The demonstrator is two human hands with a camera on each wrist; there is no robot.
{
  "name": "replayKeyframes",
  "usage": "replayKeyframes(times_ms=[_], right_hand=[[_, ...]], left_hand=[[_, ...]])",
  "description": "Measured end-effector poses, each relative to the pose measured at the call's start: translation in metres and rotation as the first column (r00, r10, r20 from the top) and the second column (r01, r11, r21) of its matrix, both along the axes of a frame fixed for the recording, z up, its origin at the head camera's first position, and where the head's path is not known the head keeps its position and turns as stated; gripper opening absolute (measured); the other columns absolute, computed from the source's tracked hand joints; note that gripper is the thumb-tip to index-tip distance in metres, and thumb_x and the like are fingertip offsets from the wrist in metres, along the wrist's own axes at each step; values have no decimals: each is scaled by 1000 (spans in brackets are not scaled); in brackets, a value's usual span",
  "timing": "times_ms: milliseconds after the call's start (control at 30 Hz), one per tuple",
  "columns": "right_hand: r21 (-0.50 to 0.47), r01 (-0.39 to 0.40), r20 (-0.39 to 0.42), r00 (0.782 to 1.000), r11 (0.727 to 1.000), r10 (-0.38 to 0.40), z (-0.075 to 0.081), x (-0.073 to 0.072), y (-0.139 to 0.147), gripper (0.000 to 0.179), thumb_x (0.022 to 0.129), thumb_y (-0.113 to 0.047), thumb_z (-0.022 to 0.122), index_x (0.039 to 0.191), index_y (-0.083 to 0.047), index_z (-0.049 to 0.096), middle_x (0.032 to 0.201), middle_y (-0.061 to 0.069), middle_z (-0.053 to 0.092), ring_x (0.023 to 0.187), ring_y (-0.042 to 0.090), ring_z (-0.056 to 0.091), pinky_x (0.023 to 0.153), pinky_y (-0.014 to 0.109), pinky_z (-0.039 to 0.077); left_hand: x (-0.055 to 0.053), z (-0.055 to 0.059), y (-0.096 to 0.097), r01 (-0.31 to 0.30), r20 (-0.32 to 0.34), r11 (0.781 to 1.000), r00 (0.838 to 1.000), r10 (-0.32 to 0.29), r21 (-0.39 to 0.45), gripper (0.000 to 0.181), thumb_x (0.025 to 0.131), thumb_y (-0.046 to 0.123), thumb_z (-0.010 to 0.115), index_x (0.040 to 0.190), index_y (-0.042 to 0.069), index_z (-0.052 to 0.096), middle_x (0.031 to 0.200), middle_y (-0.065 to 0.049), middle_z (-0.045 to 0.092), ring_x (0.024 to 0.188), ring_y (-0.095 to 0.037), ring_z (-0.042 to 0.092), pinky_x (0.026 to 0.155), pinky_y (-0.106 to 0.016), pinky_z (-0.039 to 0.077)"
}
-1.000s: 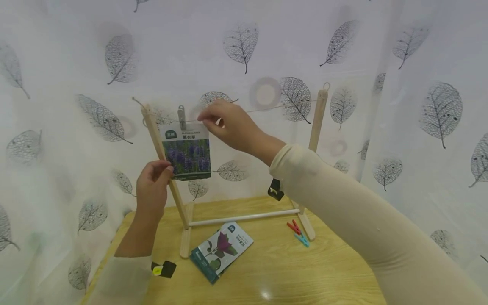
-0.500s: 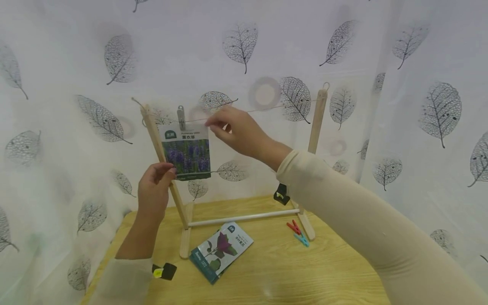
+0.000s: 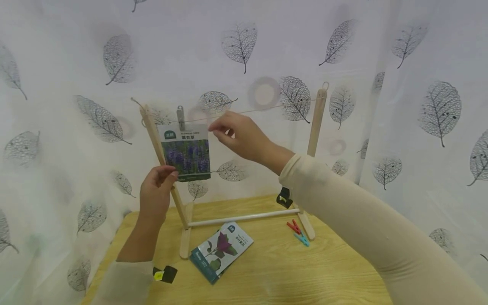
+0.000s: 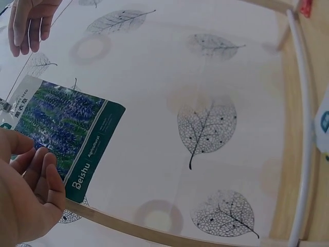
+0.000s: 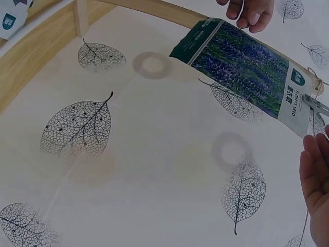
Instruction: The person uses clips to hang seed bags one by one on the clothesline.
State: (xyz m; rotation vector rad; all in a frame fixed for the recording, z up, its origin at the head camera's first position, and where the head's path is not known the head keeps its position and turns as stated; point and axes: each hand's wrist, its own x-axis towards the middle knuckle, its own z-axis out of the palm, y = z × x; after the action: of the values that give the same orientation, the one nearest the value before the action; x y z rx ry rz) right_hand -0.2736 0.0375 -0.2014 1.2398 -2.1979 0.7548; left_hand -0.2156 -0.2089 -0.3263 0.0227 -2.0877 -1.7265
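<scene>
A seed packet (image 3: 187, 154) with purple lavender flowers hangs from the string, held by a grey clothespin (image 3: 181, 118) near its top edge. My left hand (image 3: 155, 192) is at the packet's lower left edge, fingers loosely bent; whether they touch it is hard to tell. The packet's printed side faces me in the left wrist view. My right hand (image 3: 244, 137) hovers just right of the packet's upper right corner. In the right wrist view the right hand (image 5: 317, 180) has relaxed fingers and holds nothing.
A wooden stand (image 3: 316, 127) carries the string (image 3: 263, 110) between two posts, with a white rod (image 3: 248, 217) low across it. Other seed packets (image 3: 221, 252) lie stacked on the wooden table (image 3: 297, 279). A red clothespin (image 3: 294, 227) and a blue clothespin (image 3: 302, 239) lie at right.
My right hand has come away from the string and the packet's top corner, moving right and slightly down. My left hand has shifted slightly right and down. The packet stays hanging.
</scene>
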Motion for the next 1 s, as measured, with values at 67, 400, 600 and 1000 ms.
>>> replayKeyframes(times_ms=[67, 400, 600, 1000], right_hand=[[0, 1, -3, 1000, 1000, -1, -2, 0, 1, 19, 97, -13, 57, 112, -9, 68, 103, 3, 67, 91, 11, 61, 80, 21, 52], [-25, -16, 16, 1000, 1000, 17, -9, 3, 8, 18, 96, -12, 57, 110, -9, 69, 101, 5, 68, 91, 13, 62, 80, 28, 54], [-20, -7, 40, 999, 1000, 8, -15, 7, 16, 19, 97, -14, 57, 111, -10, 69, 101, 3, 67, 90, 11, 62, 80, 23, 53], [-15, -21, 58, 998, 1000, 22, -24, 10, 25, 19, 97, -15, 57, 112, -9, 68, 103, 3, 68, 92, 11, 61, 81, 27, 54]], left_hand=[[0, -1, 0, 1, 1, 1000, 1000, -1, -2, 26, 97, 31, 58, 116, 12, 58, 103, 7, 59, 96, -12, 57, 81, -22, 52], [3, -3, 1, 10, 36, 999, 999, -9, -47, 31, 98, 34, 56, 119, 12, 57, 106, 7, 59, 100, -11, 58, 84, -21, 51], [4, -4, 4, 24, 45, 997, 999, -21, -73, 32, 98, 33, 56, 120, 10, 57, 107, 6, 58, 101, -9, 57, 86, -22, 51], [4, -10, 4, 102, 4, 990, 995, -102, -96, 33, 98, 28, 57, 120, 3, 56, 103, 5, 58, 91, -7, 57, 75, -16, 51]])
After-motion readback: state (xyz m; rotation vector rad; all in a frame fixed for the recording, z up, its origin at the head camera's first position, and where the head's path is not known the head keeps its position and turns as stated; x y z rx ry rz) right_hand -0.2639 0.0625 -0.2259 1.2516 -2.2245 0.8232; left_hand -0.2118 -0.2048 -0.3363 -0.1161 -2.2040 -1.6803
